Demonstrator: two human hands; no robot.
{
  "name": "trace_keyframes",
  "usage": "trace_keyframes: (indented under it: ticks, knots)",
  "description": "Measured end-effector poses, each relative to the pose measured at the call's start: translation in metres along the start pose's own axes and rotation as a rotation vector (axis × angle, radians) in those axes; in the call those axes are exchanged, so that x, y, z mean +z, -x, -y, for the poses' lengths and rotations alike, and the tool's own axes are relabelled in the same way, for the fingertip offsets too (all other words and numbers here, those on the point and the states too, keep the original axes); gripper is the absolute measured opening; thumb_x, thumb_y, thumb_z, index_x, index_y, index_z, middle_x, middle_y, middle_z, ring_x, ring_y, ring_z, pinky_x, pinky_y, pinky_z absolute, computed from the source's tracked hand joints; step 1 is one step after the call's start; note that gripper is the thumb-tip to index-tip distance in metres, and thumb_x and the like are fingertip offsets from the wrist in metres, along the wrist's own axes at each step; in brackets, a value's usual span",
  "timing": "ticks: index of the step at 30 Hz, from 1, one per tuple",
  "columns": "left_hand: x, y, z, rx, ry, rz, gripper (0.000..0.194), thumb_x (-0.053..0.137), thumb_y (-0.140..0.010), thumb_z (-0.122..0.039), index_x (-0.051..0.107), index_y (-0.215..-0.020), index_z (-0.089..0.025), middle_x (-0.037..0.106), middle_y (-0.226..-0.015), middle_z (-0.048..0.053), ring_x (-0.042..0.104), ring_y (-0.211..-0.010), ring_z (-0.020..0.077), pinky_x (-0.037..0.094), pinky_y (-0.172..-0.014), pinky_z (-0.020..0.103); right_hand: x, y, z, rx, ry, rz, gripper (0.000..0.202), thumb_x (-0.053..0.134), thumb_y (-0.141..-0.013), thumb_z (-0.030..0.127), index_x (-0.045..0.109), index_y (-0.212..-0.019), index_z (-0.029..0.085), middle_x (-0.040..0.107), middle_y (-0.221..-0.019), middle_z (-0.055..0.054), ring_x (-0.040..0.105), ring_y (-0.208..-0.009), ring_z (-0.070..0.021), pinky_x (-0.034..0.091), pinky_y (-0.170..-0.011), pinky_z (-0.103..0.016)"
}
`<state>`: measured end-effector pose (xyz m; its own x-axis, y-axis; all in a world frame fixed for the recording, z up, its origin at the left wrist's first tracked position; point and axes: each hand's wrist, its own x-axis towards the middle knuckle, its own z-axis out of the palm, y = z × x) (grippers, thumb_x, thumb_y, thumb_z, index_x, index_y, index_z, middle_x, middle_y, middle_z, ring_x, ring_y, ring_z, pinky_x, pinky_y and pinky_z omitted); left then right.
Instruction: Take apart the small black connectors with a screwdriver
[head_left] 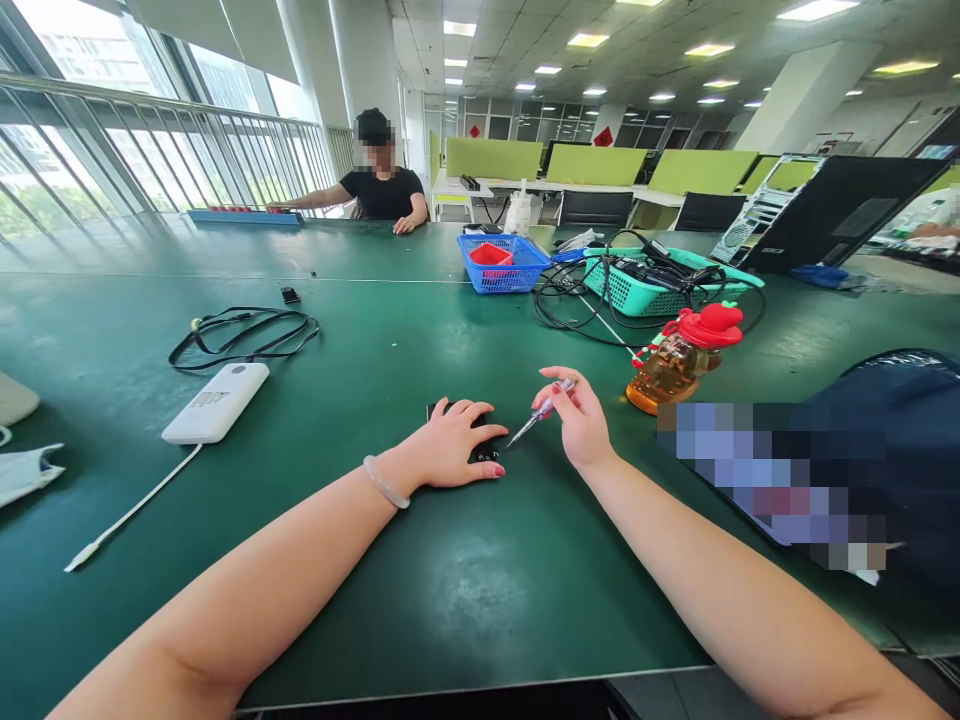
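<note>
My left hand (461, 443) lies with its fingers spread over a small black device (486, 450), pressing it to the green table (465, 590). Most of that device is hidden under the palm; its right end shows a few small light marks. In my right hand (581, 415) is a slim screwdriver (540, 410) with a clear handle, pinched between thumb and fingers. The screwdriver tilts down to the left, its metal tip close to the device's right edge. Whether the tip touches the device or the table, I cannot tell.
A white power bank (217, 403) with cables lies left. A red-lidded bottle (675, 360) stands right, near a dark bag (892, 450). Behind are a blue basket (504, 280) and a teal basket (630, 295) with black cables. A person (382, 190) sits across the table.
</note>
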<state>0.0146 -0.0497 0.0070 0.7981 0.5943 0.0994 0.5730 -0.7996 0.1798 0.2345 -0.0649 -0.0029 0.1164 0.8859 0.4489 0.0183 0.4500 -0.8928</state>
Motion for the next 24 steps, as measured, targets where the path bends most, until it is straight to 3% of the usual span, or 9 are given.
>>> trace_keyframes:
  ticks: [5, 9, 13, 17, 21, 24]
  knots:
    - [-0.003, 0.015, -0.013, -0.056, -0.034, 0.019, 0.049, 0.041, -0.093, -0.057, 0.053, -0.136, -0.034, 0.043, -0.147, 0.011, 0.042, -0.132, 0.0329, 0.026, -0.11, 0.062, -0.004, -0.005, -0.004, 0.035, -0.017, -0.082, 0.031, 0.059, -0.085, 0.047, 0.058, -0.102, 0.022, 0.061, -0.064, 0.002, 0.057, -0.059, -0.0148, 0.045, -0.057, -0.029]
    - [-0.014, 0.053, -0.017, -0.066, -0.024, 0.055, 0.045, 0.045, -0.094, -0.052, 0.053, -0.136, -0.036, 0.043, -0.149, 0.009, 0.041, -0.134, 0.0312, 0.026, -0.112, 0.061, -0.005, -0.007, -0.005, 0.056, -0.037, -0.106, 0.033, 0.06, -0.083, 0.048, 0.058, -0.102, 0.022, 0.061, -0.062, 0.003, 0.056, -0.058, -0.0143, 0.044, -0.055, -0.028]
    - [-0.028, 0.12, -0.009, -0.156, -0.032, 0.065, 0.045, 0.048, -0.093, -0.048, 0.049, -0.138, -0.041, 0.042, -0.151, 0.006, 0.04, -0.136, 0.0304, 0.028, -0.114, 0.058, -0.003, -0.006, -0.006, 0.072, -0.042, -0.085, 0.034, 0.06, -0.083, 0.048, 0.058, -0.103, 0.021, 0.062, -0.063, 0.002, 0.056, -0.059, -0.0139, 0.045, -0.056, -0.028]
    - [-0.033, 0.2, 0.012, -0.424, -0.102, 0.026, 0.045, 0.044, -0.093, -0.047, 0.047, -0.138, -0.047, 0.044, -0.151, 0.002, 0.046, -0.133, 0.0296, 0.032, -0.113, 0.057, 0.0, -0.005, -0.008, 0.078, -0.043, -0.059, 0.035, 0.061, -0.083, 0.049, 0.058, -0.103, 0.021, 0.062, -0.063, 0.003, 0.056, -0.059, -0.014, 0.045, -0.057, -0.029]
    - [-0.028, 0.269, 0.041, -0.66, -0.196, -0.115, 0.046, 0.045, -0.088, -0.048, 0.055, -0.133, -0.043, 0.049, -0.147, 0.003, 0.052, -0.129, 0.0317, 0.04, -0.108, 0.052, 0.002, -0.005, -0.008, 0.089, -0.053, -0.046, 0.037, 0.062, -0.082, 0.05, 0.058, -0.103, 0.02, 0.061, -0.063, 0.003, 0.056, -0.06, -0.0141, 0.046, -0.057, -0.028]
    - [-0.027, 0.301, 0.058, -0.75, -0.222, -0.237, 0.041, 0.041, -0.09, -0.046, 0.059, -0.127, -0.046, 0.048, -0.148, -0.003, 0.053, -0.128, 0.0315, 0.041, -0.108, 0.051, 0.002, -0.005, -0.007, 0.11, -0.053, -0.04, 0.037, 0.062, -0.081, 0.05, 0.058, -0.103, 0.02, 0.062, -0.063, 0.003, 0.056, -0.06, -0.014, 0.047, -0.058, -0.029]
